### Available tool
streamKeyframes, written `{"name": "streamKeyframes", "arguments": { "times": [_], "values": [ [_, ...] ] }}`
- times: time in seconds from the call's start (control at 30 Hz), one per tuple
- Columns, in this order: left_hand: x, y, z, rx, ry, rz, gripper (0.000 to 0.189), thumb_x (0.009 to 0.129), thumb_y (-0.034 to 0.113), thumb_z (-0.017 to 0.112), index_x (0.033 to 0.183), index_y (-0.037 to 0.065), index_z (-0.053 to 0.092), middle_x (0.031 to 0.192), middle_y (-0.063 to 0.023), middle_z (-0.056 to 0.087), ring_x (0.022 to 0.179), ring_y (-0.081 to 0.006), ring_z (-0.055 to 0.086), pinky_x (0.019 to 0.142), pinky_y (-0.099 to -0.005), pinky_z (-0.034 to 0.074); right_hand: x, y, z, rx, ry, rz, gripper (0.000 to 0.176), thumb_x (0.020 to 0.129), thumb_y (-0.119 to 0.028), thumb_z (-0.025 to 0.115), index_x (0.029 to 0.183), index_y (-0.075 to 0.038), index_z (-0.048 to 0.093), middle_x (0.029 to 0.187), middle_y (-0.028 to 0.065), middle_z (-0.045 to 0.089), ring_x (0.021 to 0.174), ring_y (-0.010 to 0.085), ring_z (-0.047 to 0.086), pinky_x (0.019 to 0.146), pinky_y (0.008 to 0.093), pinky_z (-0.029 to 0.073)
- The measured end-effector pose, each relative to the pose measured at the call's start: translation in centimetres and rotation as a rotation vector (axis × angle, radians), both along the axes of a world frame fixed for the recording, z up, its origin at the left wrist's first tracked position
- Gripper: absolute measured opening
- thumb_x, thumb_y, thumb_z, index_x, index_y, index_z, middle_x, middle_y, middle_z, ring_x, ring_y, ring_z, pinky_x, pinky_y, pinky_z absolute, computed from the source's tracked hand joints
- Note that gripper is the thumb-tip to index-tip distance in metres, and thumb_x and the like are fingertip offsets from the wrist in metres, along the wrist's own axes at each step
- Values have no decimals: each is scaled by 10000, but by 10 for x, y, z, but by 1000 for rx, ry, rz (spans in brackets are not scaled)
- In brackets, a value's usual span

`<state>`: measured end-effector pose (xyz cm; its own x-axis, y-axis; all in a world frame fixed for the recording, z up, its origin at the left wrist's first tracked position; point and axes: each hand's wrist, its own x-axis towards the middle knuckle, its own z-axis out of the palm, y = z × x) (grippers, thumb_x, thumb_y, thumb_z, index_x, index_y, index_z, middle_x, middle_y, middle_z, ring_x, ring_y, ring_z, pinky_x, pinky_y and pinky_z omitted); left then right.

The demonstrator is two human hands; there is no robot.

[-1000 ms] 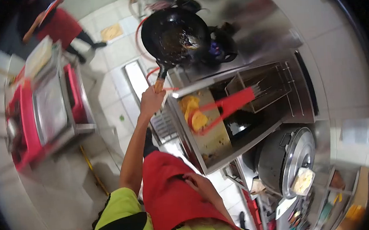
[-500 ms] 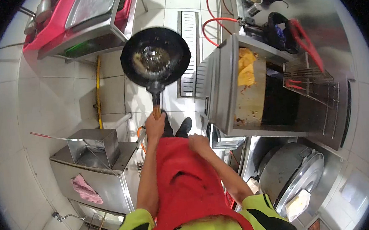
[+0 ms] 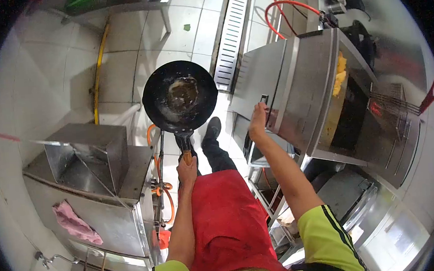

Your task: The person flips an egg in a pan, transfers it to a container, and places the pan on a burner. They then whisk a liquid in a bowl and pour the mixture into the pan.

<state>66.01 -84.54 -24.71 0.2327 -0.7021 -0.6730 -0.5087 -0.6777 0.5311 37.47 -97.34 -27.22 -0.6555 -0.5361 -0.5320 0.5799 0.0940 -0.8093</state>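
My left hand (image 3: 187,171) is closed around the wooden handle of a black wok (image 3: 151,97), held out in front of me above the tiled floor. The wok's inside looks wet and shiny, with a brownish patch of liquid at its bottom. On the other side, my right hand (image 3: 258,122) is lifted to the front of a steel fryer cabinet (image 3: 294,87). Its fingers are stretched out, and the fingertips are right at the small dark door handle (image 3: 264,99). Nothing shows in that hand.
Yellow-orange fried food (image 3: 340,74) lies in the cabinet's top, near a wire basket (image 3: 388,96). A floor drain grate (image 3: 232,36) runs ahead. To the left stand a steel counter (image 3: 97,217) with an open metal box (image 3: 90,154) and a pink cloth (image 3: 76,223). A red hose (image 3: 288,1) loops ahead.
My right hand has gone from beside my apron out to the cabinet's door handle. The wok is lower in view, still in my left hand. My view has turned and shifted.
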Motion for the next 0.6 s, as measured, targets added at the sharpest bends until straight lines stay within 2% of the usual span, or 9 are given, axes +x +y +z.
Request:
{"name": "streamKeyframes", "arguments": {
  "times": [0.03,0.07,0.13,0.17,0.23,0.27,0.37,0.47,0.6],
  "values": [
    [6,13,-8,8,-5,13,379,873,319,674,1092,10,662,932,-237,701,917,-394,685,788,-455,526,-13,10,-26,8,-5,13,75,1000,-244,476,954,-190,497,827,-4,414,839,103,484,789,170,378],
    [10,24,-17,-20,-10,-3,366,882,309,680,1071,-3,652,899,-213,694,861,-352,682,760,-435,520,-46,22,-70,28,-48,65,137,994,-309,487,1049,-190,528,940,24,486,920,140,496,851,226,389],
    [16,28,-12,22,40,12,375,895,306,676,1052,-32,636,869,-197,688,809,-322,683,736,-417,521,-67,21,-86,42,-92,129,248,988,-373,498,1144,-190,559,1053,51,559,1001,176,509,912,281,401],
    [19,33,-19,16,39,29,375,895,306,676,1052,-32,636,869,-197,688,809,-322,683,736,-417,521,-72,11,-79,263,-21,234,428,956,-479,491,1285,-206,510,1265,84,496,1141,244,460,997,382,349],
    [21,52,-28,28,6,8,397,897,319,667,1064,-40,631,871,-205,688,826,-344,688,746,-431,528,-85,-1,-72,485,62,364,620,925,-585,485,1426,-221,462,1477,116,433,1282,312,412,1082,482,297],
    [22,61,-32,27,6,28,397,897,319,667,1064,-40,631,871,-205,688,826,-344,688,746,-431,528,-106,3,-95,550,-18,436,724,892,-643,467,1488,-243,368,1560,109,288,1359,360,307,1106,551,197],
    [26,84,-44,26,12,29,416,899,324,660,1102,-37,625,892,-223,691,851,-362,693,765,-440,535,-109,-5,-97,625,-66,516,790,860,-715,410,1534,-316,303,1653,95,85,1480,406,125,1139,618,57],
    [28,109,-67,1,-70,16,396,880,305,645,1136,3,639,902,-246,700,884,-420,683,748,-481,540,-110,-16,-78,782,52,696,756,876,-707,380,1513,-303,335,1629,82,137,1478,393,142,1140,623,61],
    [28,112,-50,1,-26,76,370,884,295,637,1110,2,634,893,-257,690,858,-421,683,734,-487,541,-104,-28,-56,962,318,989,719,897,-697,340,1486,-286,378,1597,65,206,1476,376,164,1141,630,66]
  ]
}}
